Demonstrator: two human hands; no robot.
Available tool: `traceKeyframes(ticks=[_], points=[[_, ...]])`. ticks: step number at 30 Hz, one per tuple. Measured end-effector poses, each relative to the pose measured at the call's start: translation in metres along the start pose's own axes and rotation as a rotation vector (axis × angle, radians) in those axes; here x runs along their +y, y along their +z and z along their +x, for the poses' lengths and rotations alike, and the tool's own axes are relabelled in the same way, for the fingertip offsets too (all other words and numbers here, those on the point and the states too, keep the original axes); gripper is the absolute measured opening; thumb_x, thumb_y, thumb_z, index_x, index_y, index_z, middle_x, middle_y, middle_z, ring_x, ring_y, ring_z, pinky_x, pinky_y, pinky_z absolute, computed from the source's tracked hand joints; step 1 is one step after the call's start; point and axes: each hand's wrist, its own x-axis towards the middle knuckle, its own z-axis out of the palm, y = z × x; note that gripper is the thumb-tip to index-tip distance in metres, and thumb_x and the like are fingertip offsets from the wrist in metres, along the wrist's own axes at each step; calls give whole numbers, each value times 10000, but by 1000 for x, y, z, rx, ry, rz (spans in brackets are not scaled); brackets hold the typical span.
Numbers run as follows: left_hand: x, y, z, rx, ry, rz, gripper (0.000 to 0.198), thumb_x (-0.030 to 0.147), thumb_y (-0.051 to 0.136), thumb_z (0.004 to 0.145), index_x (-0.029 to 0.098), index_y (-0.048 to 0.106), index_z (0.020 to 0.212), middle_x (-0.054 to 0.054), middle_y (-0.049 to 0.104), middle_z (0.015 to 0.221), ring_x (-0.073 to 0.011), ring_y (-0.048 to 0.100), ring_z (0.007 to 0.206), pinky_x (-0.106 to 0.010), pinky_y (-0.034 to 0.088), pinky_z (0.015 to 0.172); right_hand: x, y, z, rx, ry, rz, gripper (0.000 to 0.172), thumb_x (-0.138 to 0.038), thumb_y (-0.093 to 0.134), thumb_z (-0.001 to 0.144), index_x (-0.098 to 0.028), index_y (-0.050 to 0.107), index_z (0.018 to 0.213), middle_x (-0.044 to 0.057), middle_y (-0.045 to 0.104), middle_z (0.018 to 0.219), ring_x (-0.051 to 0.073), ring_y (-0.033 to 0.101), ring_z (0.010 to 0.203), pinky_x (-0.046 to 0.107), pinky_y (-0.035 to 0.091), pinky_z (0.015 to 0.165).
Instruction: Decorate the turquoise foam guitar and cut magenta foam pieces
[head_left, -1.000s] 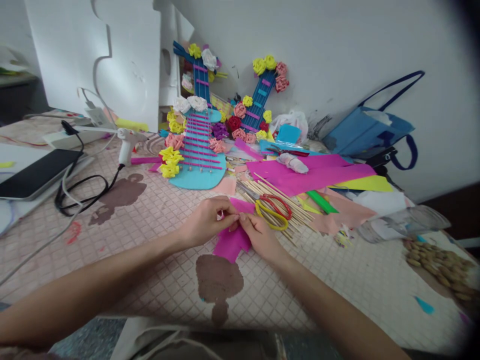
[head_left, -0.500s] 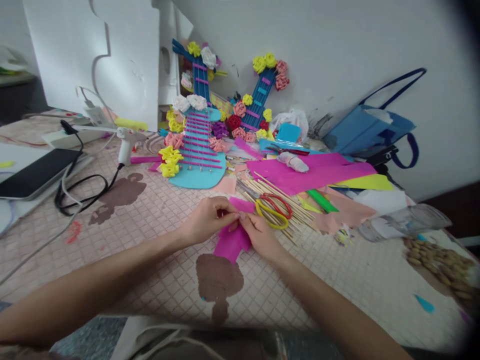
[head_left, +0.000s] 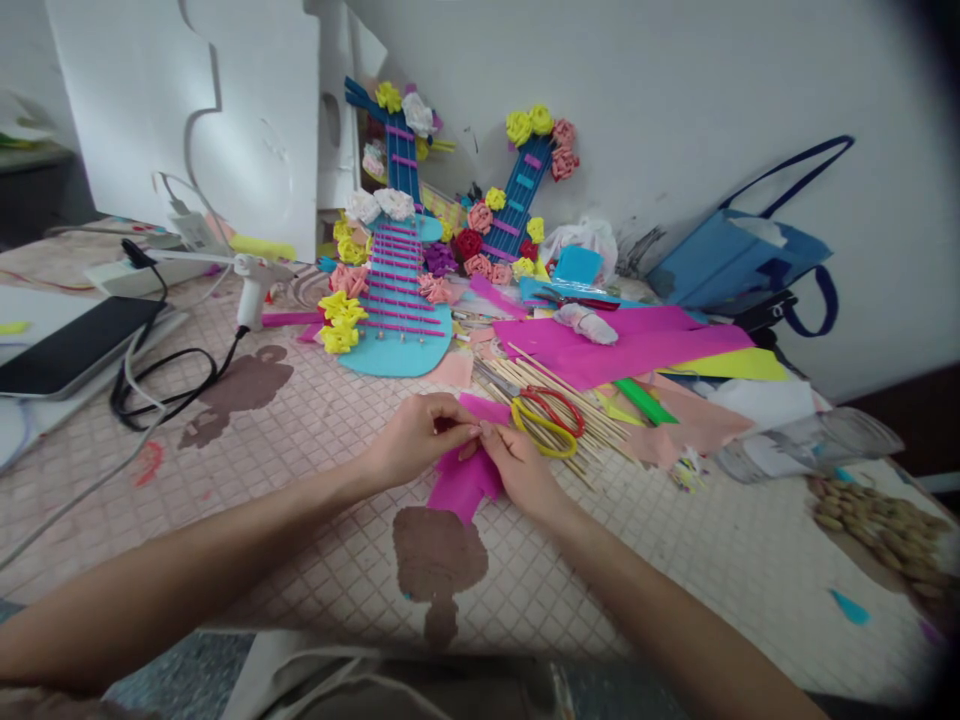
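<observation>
In the head view, my left hand [head_left: 418,438] and my right hand [head_left: 525,468] meet at the fingertips over the middle of the table. Both are closed in a pinch, thumbs against forefingers. Whatever sits between the fingertips is too small and too covered to make out. Magenta paper [head_left: 459,487] lies under and between the hands, its upper part partly hidden by the fingers. Just right of my right hand are scissors [head_left: 545,422] with red and yellow handles, resting on a bundle of thin wooden sticks [head_left: 596,425].
Behind the hands stands a blue guitar-shaped craft [head_left: 394,355] with paper flowers. A glue gun [head_left: 251,290] and its black cable are at the left, beside a dark tablet [head_left: 75,345]. Magenta sheets [head_left: 652,345], a clear plastic jar [head_left: 817,440] and nuts [head_left: 877,525] lie rightward.
Almost nothing differs. The fingertips have shifted very slightly, and the lower edge of the magenta paper sits a touch higher.
</observation>
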Motion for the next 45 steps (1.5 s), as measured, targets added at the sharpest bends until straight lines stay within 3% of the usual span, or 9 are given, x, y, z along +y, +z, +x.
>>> traceKeyframes(ticks=[7,14,23,27,33,41,45], points=[[2,4,-3,40,-15,5,166,163,546,810,109,666,710,-14,617,638,-97,556,594,-207,437,580,4,3,0,-9,22,76,519,-577,392,904,-185,689,738,35,637,702,157,549,666,272,414,624],[-1,-1,1,-60,27,-81,234,215,542,851,124,662,673,-9,626,636,-94,552,613,-201,435,602,14,2,2,-30,163,304,480,-548,461,890,-166,692,713,15,577,633,112,462,572,225,319,513],[8,-1,-4,-6,54,150,230,118,548,802,133,642,593,-1,599,640,-80,524,598,-205,399,592,11,4,1,-34,47,157,528,-568,397,906,-171,694,722,28,640,694,139,544,665,255,402,649],[7,4,-5,65,21,110,170,99,561,769,129,649,626,6,599,624,-79,525,583,-201,403,577,11,5,1,-26,66,171,493,-550,429,901,-172,690,721,17,624,675,125,509,616,239,382,596],[-2,-1,-1,-98,21,-106,257,220,526,864,131,651,658,-4,635,616,-92,557,597,-204,436,585,17,2,1,-46,175,270,502,-565,445,888,-156,688,727,7,559,613,95,408,511,221,277,467],[2,-6,0,-96,40,40,242,200,550,842,132,644,630,-2,643,628,-82,561,589,-190,433,584,8,1,0,-62,4,42,576,-595,346,909,-173,706,755,37,651,723,145,563,676,261,413,655],[3,-3,-2,-64,-12,6,224,155,538,823,126,619,616,4,631,594,-71,541,535,-178,420,535,5,2,-1,-58,12,49,576,-592,342,912,-171,706,763,35,653,722,146,572,685,252,413,641]])
